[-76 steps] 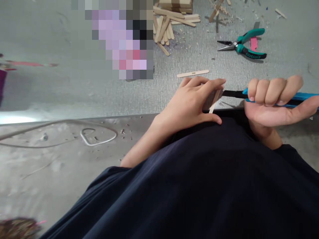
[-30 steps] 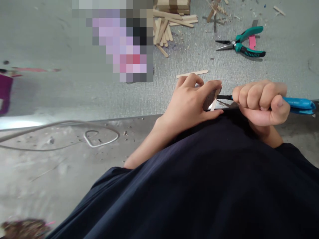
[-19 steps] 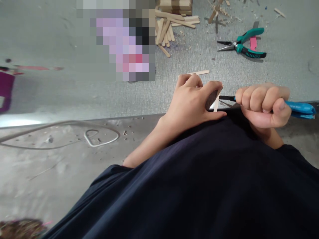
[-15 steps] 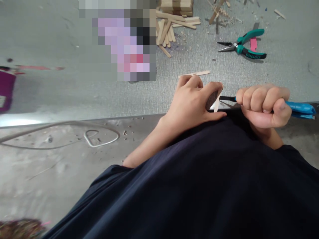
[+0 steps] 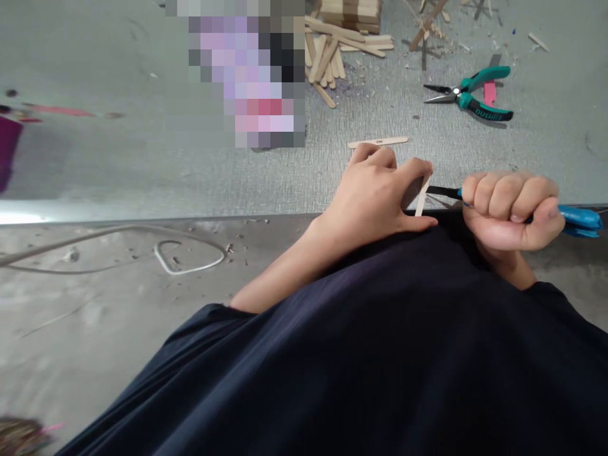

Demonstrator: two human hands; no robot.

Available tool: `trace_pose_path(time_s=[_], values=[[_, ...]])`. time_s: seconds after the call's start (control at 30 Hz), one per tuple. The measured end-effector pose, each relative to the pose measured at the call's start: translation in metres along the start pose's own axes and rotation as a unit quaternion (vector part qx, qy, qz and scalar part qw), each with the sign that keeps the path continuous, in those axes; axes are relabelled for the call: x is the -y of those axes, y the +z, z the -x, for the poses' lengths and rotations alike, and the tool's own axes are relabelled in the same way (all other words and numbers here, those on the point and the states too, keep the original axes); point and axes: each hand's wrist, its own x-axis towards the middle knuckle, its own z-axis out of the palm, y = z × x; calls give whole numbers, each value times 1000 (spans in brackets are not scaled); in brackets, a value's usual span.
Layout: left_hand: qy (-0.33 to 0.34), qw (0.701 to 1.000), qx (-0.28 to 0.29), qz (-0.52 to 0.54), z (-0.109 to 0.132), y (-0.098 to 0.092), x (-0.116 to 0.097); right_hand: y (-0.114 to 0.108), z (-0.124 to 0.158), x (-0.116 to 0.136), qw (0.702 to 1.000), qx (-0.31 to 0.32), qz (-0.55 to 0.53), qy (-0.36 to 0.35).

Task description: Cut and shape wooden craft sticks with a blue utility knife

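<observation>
My left hand pinches a pale wooden craft stick between thumb and forefinger, close to the table's front edge. My right hand is wrapped round blue-handled pliers, their handles poking out to the right. The dark jaws reach left to the side of the stick and seem to touch it; whether they grip it I cannot tell. Just beyond my left knuckles lies another craft stick with a small hole or mark in its middle.
Green-handled needle-nose pliers lie open at the back right, near a pink scrap. Several loose sticks and a stacked bundle are at the back, with splinters beside them. A wire loop is below the table edge.
The view has shifted slightly, so the things on the table appear a little further right. Both hands keep the same hold on the stick and the pliers.
</observation>
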Motion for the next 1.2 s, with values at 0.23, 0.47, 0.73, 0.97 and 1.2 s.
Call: trace_pose_path(time_s=[0.23,0.47,0.73,0.97,1.2], values=[[4,1000,2,-4,-2,0,0,1,5,0,1000,-18,3,-17],[17,1000,13,-21,-4,-2,0,5,22,4,999,-29,19,-37],[11,999,37,-22,-5,-6,2,-5,43,2,995,-63,54,-62],[25,999,34,9,0,-6,12,-3,46,6,993,-64,82,-52],[22,998,47,25,2,-9,11,4,21,0,994,-29,8,-101]])
